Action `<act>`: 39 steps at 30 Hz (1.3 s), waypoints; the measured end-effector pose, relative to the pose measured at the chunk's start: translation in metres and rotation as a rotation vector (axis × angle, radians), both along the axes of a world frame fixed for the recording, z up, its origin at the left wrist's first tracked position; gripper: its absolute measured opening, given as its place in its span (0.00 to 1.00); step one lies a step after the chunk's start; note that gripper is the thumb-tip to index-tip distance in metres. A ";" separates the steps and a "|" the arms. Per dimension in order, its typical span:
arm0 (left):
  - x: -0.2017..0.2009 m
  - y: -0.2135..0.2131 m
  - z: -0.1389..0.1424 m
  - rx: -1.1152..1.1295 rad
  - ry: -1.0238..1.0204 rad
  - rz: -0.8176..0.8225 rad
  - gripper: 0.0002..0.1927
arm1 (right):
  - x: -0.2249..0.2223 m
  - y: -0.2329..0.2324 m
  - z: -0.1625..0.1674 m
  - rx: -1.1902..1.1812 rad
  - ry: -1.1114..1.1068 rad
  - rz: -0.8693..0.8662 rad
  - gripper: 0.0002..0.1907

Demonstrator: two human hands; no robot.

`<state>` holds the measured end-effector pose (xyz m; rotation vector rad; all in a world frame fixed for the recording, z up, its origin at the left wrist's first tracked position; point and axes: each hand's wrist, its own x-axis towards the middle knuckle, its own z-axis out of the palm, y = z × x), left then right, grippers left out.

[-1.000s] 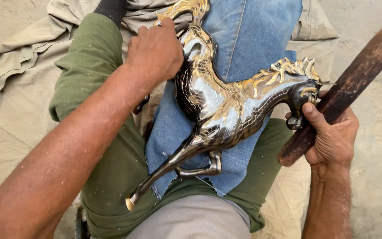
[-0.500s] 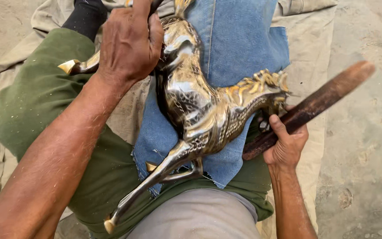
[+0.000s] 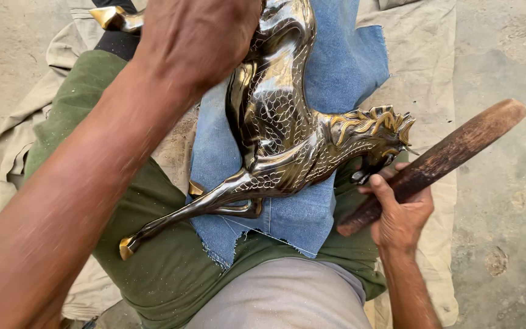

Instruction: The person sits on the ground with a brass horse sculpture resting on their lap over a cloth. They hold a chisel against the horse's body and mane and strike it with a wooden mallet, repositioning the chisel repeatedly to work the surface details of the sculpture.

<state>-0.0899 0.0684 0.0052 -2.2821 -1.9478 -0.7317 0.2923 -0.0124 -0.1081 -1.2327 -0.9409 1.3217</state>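
Beige ground cloth (image 3: 424, 73) beneath green-trousered legs (image 3: 171, 274); denim scrap (image 3: 336, 67) on the lap carrying a dark brass horse figurine (image 3: 287, 140). Left hand (image 3: 199, 36) grips its hindquarters, hiding them; right hand (image 3: 400, 213) clasps a wooden stick (image 3: 452, 155) beside the muzzle.

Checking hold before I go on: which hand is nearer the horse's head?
Right. The right hand holds the wooden stick just below the horse figure's head; the left hand is on its hindquarters at the far end.
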 end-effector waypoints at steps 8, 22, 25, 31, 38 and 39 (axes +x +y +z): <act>0.078 -0.063 0.062 -0.503 -0.922 -0.232 0.09 | 0.045 -0.007 0.043 -0.207 -0.132 0.160 0.28; 0.108 -0.052 0.049 -0.502 -0.574 -0.280 0.16 | 0.047 -0.058 0.039 -0.207 -0.283 0.189 0.31; 0.110 -0.050 0.046 -0.504 -0.551 -0.346 0.19 | 0.049 -0.060 0.036 0.012 0.058 0.154 0.30; 0.113 -0.042 0.048 -0.524 -0.518 -0.375 0.21 | 0.050 -0.050 0.028 -0.334 -0.215 0.235 0.23; 0.112 -0.035 0.047 -0.593 -0.459 -0.408 0.21 | 0.042 -0.043 0.052 -0.232 -0.207 0.213 0.29; 0.113 -0.035 0.045 -0.559 -0.420 -0.440 0.23 | 0.042 -0.043 0.056 -0.147 -0.233 0.200 0.25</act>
